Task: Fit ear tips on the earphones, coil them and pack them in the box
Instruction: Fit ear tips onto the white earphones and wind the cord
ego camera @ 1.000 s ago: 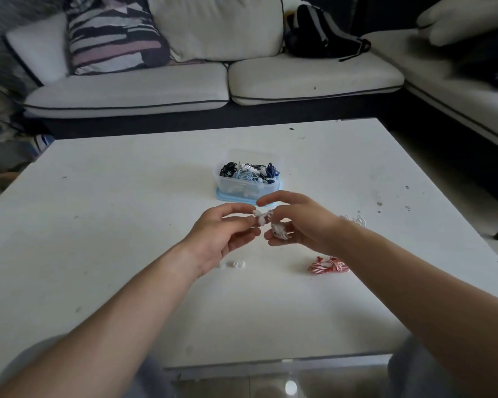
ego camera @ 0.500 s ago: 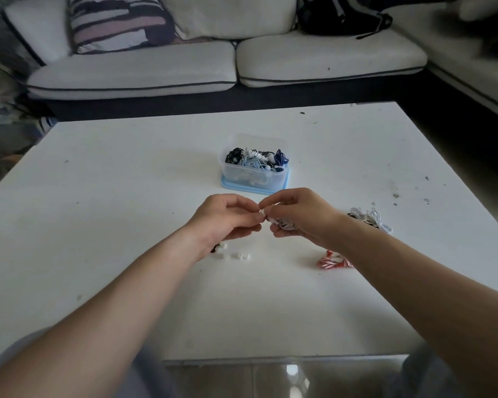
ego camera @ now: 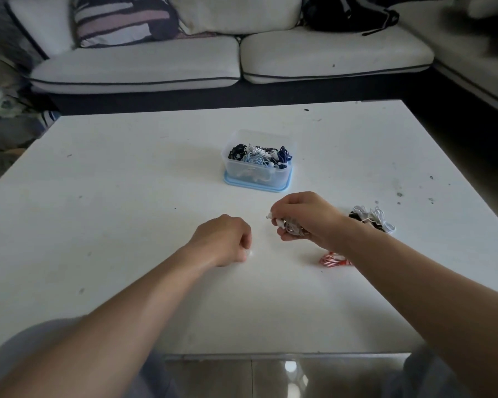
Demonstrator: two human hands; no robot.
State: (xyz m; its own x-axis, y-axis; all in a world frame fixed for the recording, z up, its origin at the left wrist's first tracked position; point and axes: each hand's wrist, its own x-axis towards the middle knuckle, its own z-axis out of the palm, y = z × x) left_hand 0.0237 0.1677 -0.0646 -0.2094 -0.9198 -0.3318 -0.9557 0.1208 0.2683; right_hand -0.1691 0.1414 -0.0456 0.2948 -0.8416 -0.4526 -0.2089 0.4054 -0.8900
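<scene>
My right hand (ego camera: pixel 308 216) grips a bunched white earphone set (ego camera: pixel 289 226) just above the table, with one earbud (ego camera: pixel 269 216) poking out to the left. My left hand (ego camera: pixel 223 242) rests low on the table with its fingers curled down, pinching a small white ear tip (ego camera: pixel 250 253) at the fingertips. The clear plastic box (ego camera: pixel 233 170) stands on its blue lid beyond both hands and holds several coiled earphones in black, white and blue.
A red-and-white coiled earphone set (ego camera: pixel 332 260) lies under my right wrist. A loose white and black earphone tangle (ego camera: pixel 373 219) lies to the right. The white table (ego camera: pixel 127 173) fronts a white sofa (ego camera: pixel 328 56) with a striped cushion (ego camera: pixel 124 18).
My hands have parted. The left hand dropped to the table where the loose ear tips lay, while the right kept the white earphones and shifted slightly right. The camera tilted down.
</scene>
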